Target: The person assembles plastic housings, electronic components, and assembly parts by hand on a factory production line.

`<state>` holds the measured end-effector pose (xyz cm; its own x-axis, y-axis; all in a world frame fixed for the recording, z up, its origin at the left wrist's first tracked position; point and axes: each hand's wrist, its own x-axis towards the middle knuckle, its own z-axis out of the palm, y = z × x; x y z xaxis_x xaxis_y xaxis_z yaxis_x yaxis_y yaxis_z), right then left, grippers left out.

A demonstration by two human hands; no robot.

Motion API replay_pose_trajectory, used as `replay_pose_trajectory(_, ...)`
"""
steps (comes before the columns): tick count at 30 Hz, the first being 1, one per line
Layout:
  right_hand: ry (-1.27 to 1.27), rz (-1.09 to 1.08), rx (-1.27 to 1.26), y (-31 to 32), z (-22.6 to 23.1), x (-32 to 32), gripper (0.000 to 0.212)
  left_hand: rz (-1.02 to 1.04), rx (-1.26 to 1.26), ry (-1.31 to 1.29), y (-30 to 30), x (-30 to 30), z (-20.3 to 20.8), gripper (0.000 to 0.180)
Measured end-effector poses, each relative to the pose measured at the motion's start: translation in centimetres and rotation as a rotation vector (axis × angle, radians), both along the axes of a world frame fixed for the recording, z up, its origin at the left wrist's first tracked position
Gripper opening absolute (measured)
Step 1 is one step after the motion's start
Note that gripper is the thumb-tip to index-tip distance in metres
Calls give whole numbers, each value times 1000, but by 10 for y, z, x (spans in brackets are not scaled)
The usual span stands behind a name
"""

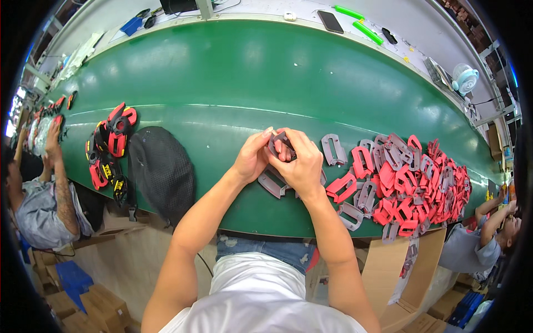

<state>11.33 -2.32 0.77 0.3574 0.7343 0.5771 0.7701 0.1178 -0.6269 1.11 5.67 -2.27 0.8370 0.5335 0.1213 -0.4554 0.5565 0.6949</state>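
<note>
Both my hands meet over the near part of a green worktable. Between them is a grey plastic frame-shaped part, partly covered by my fingers. My left hand grips its left side with thumb and fingertips. My right hand is wrapped round its right side, fingers curled through or behind it. Under my hands another grey frame part lies on the table, partly hidden. Just right of my right hand rests a grey oval frame part. Beyond it spreads a large heap of red and grey frame parts.
A black mesh cap and several red-black assembled pieces lie to the left. An open cardboard box stands below the heap. A phone and green tubes are on the back shelf. Co-workers sit at left and right.
</note>
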Motion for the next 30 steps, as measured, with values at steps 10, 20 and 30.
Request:
replay_pose_trajectory(10,-57,-16,-10,0,2,0,37,3,-33,-10,1,1,2,39)
replay_pose_trajectory(20,-81,-14,20,-1,1,-1,38,-7,-29,-13,-1,-1,2,38)
replay_pose_trajectory(30,-95,-3,47,2,-2,-1,39,4,-23,-22,1,-2,-1,36)
